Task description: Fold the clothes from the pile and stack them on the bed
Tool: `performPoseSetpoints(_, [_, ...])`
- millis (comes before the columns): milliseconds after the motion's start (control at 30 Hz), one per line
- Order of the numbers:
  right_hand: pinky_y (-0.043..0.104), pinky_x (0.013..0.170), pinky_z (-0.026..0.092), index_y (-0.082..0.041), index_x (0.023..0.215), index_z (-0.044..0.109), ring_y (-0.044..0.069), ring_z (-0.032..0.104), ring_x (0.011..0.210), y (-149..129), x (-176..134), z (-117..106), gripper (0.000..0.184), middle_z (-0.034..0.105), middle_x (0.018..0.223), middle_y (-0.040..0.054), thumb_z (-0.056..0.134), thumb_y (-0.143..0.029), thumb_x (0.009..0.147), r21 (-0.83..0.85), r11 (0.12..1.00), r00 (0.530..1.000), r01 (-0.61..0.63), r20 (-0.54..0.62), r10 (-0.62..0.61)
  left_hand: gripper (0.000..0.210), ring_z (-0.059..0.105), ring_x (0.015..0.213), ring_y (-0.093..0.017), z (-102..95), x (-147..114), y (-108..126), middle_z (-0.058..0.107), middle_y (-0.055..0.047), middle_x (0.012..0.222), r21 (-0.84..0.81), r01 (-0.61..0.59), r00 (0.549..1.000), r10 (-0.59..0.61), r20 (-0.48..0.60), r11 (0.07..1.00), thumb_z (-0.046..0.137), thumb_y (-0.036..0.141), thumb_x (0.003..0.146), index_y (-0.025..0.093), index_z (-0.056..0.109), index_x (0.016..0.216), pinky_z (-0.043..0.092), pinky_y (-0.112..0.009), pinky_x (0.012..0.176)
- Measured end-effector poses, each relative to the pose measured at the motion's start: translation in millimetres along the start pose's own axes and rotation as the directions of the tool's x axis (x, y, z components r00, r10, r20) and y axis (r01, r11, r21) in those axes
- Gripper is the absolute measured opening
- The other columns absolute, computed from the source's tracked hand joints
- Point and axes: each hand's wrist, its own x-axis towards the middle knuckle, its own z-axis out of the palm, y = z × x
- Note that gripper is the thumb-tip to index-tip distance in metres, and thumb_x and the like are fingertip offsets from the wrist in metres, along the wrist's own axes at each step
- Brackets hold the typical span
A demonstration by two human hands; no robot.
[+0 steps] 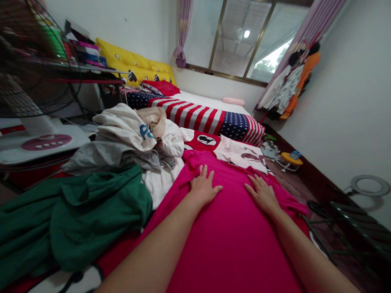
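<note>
A bright pink T-shirt [238,240] lies spread out in front of me, its sleeves and collar end pointing away. My left hand [204,188] rests flat on its upper left part, fingers spread. On the upper right part lies my right hand [262,195], also flat with fingers apart. Neither hand grips the cloth. Just beyond the collar end is a pale pink shirt [241,154] with a brown print, laid flat. To the left sits a heap of white, beige and grey clothes [122,130], with a green garment [100,211] nearer to me.
An electric fan [45,138] stands at the left, beside a shelf of boxes. Behind is a bed with a stars-and-stripes cover [195,116]. Clothes hang [287,87] by the window. At right are a dark metal rack [360,224], a ring light [369,185] and a yellow stool [291,158].
</note>
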Motion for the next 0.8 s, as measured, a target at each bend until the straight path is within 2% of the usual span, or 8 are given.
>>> performPoseSetpoints(100, [0.059, 0.113, 0.021, -0.021, 0.146, 0.038, 0.027, 0.022, 0.145, 6, -2, 5, 0.06, 0.027, 0.157, 0.0096, 0.032, -0.051, 0.095, -0.129, 0.991, 0.999, -0.046, 0.01, 0.048, 0.077, 0.022, 0.144, -0.036, -17.2, 5, -17, 0.003, -0.016, 0.161, 0.053, 0.137, 0.985, -0.13, -0.115, 0.989, 0.055, 0.054, 0.085, 0.018, 0.033, 0.149, 0.038, -0.046, 0.108])
performPoseSetpoints(233, [0.056, 0.114, 0.021, -0.022, 0.147, 0.036, 0.025, 0.021, 0.146, 1, -5, 4, 0.06, 0.027, 0.158, 0.0083, 0.028, -0.052, 0.096, -0.166, 0.985, 0.999, -0.038, 0.014, 0.041, 0.077, 0.013, 0.147, -0.033, -38.0, 11, -43, 0.009, -0.018, 0.16, 0.111, 0.248, 0.901, -0.188, -0.392, 0.962, 0.06, 0.041, 0.084, 0.009, 0.032, 0.148, 0.026, -0.045, 0.116])
performPoseSetpoints(300, [0.055, 0.115, 0.02, -0.022, 0.148, 0.034, 0.024, 0.02, 0.146, -1, -6, 2, 0.06, 0.026, 0.158, 0.0078, 0.028, -0.052, 0.097, -0.167, 0.985, 0.999, -0.043, 0.026, 0.048, 0.076, 0.016, 0.146, -0.033, -42.9, 12, -50, 0.013, -0.02, 0.159, 0.104, 0.289, 0.872, -0.217, -0.439, 0.952, 0.059, 0.037, 0.085, 0.003, 0.031, 0.147, 0.024, -0.043, 0.117])
performPoseSetpoints(400, [0.055, 0.115, 0.019, -0.021, 0.149, 0.032, 0.024, 0.02, 0.146, -2, -6, 0, 0.061, 0.025, 0.158, 0.008, 0.028, -0.052, 0.097, -0.163, 0.985, 0.997, -0.058, 0.031, 0.064, 0.075, 0.015, 0.146, -0.034, -40.8, 13, -47, 0.014, -0.021, 0.159, 0.117, 0.282, 0.862, -0.198, -0.467, 0.952, 0.06, 0.035, 0.084, 0.0, 0.034, 0.145, 0.023, -0.045, 0.117])
performPoseSetpoints(500, [0.054, 0.115, 0.019, -0.021, 0.149, 0.032, 0.025, 0.02, 0.146, -4, -6, 1, 0.062, 0.025, 0.158, 0.008, 0.027, -0.052, 0.097, -0.169, 0.984, 0.997, -0.06, 0.029, 0.066, 0.056, 0.015, 0.146, -0.031, -30.7, 12, -33, 0.026, -0.018, 0.156, 0.159, 0.148, 0.895, -0.064, -0.441, 0.976, 0.056, 0.032, 0.087, 0.008, 0.049, 0.137, 0.016, -0.048, 0.119])
performPoseSetpoints(600, [0.054, 0.115, 0.019, -0.02, 0.15, 0.031, 0.026, 0.019, 0.146, -7, -6, 2, 0.062, 0.023, 0.159, 0.008, 0.025, -0.053, 0.097, -0.19, 0.98, 0.997, -0.061, 0.038, 0.07, 0.049, 0.026, 0.144, -0.026, -16.5, 11, -22, 0.039, -0.011, 0.152, 0.133, -0.064, 0.958, 0.099, -0.27, 0.989, 0.047, 0.039, 0.092, 0.019, 0.05, 0.137, 0.018, -0.046, 0.118])
performPoseSetpoints(700, [0.055, 0.114, 0.02, -0.021, 0.15, 0.03, 0.026, 0.018, 0.146, -1, -4, 0, 0.064, 0.022, 0.159, 0.0086, 0.023, -0.055, 0.097, -0.199, 0.979, 0.996, -0.033, 0.07, 0.048, 0.065, 0.023, 0.145, -0.029, -3.4, 10, -23, 0.032, -0.015, 0.154, 0.115, -0.075, 0.983, 0.092, -0.157, 0.991, 0.043, 0.054, 0.092, 0.016, 0.041, 0.145, 0.019, -0.045, 0.118])
performPoseSetpoints(800, [0.06, 0.112, 0.022, -0.023, 0.152, 0.026, 0.027, 0.017, 0.147, 23, 0, -5, 0.067, 0.02, 0.16, 0.0077, 0.022, -0.059, 0.095, -0.205, 0.979, 0.993, -0.016, 0.109, 0.039, 0.069, 0.018, 0.146, -0.03, 3.8, 10, -28, 0.027, -0.015, 0.156, 0.149, -0.042, 0.986, 0.065, -0.155, 0.988, 0.038, 0.059, 0.091, 0.016, 0.041, 0.145, 0.014, -0.042, 0.119])
